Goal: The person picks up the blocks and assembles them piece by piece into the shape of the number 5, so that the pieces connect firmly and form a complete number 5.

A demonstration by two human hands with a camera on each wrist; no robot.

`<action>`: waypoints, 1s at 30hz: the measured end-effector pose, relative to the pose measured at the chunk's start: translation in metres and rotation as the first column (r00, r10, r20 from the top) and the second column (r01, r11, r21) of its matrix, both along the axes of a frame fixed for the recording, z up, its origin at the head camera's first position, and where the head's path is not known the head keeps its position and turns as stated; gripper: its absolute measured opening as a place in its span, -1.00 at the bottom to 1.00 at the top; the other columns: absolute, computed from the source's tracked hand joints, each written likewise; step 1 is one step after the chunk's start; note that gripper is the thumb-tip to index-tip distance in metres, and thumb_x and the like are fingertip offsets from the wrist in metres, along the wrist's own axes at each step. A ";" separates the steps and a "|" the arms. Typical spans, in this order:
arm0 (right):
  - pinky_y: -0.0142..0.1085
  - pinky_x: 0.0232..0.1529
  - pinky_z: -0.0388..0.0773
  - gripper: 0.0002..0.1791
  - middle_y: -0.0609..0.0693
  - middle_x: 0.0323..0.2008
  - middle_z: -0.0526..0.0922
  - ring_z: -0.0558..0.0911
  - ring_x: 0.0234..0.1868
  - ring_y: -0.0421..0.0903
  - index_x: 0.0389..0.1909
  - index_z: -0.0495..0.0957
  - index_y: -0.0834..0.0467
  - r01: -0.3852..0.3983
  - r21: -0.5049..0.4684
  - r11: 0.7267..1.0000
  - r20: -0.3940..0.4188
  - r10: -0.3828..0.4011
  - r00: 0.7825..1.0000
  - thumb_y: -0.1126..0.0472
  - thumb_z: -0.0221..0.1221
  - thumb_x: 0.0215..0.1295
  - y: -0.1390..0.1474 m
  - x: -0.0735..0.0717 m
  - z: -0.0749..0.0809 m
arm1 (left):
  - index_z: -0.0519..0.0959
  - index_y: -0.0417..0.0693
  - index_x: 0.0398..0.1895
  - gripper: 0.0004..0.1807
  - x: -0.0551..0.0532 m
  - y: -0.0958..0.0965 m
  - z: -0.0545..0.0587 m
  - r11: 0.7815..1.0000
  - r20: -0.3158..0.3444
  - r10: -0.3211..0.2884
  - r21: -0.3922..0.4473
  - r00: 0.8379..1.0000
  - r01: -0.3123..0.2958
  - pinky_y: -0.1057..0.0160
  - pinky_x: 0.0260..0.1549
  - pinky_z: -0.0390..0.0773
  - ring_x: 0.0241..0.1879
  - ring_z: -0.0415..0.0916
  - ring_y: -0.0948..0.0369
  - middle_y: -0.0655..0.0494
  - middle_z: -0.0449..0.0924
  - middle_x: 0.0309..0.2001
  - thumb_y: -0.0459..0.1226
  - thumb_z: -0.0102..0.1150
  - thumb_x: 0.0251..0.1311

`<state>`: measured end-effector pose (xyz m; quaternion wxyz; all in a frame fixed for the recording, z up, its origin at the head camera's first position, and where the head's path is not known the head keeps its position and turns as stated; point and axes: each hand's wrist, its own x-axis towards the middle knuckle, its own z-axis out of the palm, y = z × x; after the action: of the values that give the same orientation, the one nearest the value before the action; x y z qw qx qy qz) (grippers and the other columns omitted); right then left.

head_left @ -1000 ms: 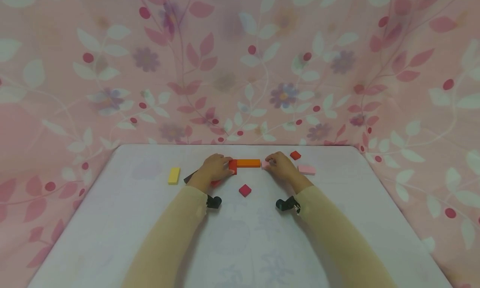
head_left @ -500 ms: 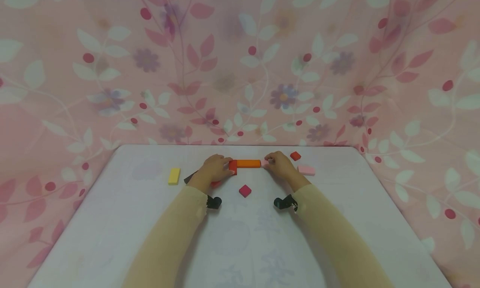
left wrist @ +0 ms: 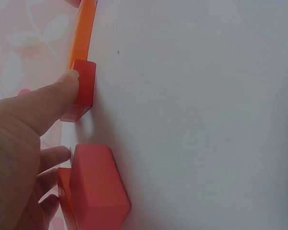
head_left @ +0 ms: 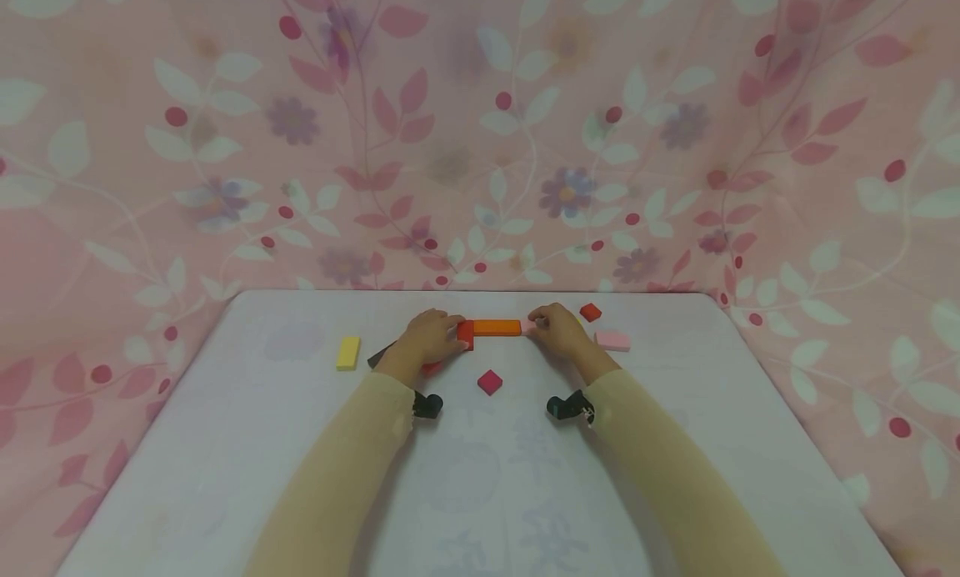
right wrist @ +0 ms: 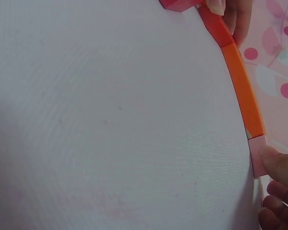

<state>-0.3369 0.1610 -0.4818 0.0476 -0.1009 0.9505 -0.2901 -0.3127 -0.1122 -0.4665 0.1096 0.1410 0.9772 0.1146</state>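
In the head view my left hand (head_left: 429,337) pinches a red block (head_left: 466,335), thumb on the near side and fingers beyond. This block meets the left end of a long orange block (head_left: 497,328). At the orange block's other end, my right hand (head_left: 562,333) pinches a small pink block (right wrist: 258,155) that touches it in the right wrist view. Another red block (left wrist: 98,184) lies below the left hand's loosely curled other fingers, with an orange-red piece (left wrist: 66,194) beside it. Most of the pink block is hidden by the right fingers in the head view.
On the white table (head_left: 480,494) a yellow block (head_left: 348,353) and a partly covered dark block (head_left: 381,355) lie left. A crimson block (head_left: 490,383) sits in front; a second pink block (head_left: 612,341) and an orange-red block (head_left: 591,312) lie right. Floral cloth (head_left: 465,143) hangs behind.
My right hand has shifted slightly left, closing the small gap between the pink block and the orange block. The left hand stays in place on the red block.
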 end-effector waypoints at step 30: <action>-0.04 0.31 0.42 -0.61 0.11 0.11 0.50 0.49 0.14 0.09 0.15 0.58 0.10 0.042 -0.025 0.999 0.062 -0.040 0.997 0.08 0.28 0.37 -0.002 0.002 0.000 | 0.30 0.10 0.50 -0.28 0.002 0.002 0.002 1.000 0.017 0.023 0.019 1.000 -0.024 -0.11 0.45 0.09 0.45 0.14 -0.06 -0.08 0.32 0.43 0.08 0.20 0.33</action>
<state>-0.3352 0.1586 -0.4813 0.0696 -0.0732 0.9464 -0.3067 -0.3111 -0.1106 -0.4645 0.1153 0.1296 0.9767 0.1265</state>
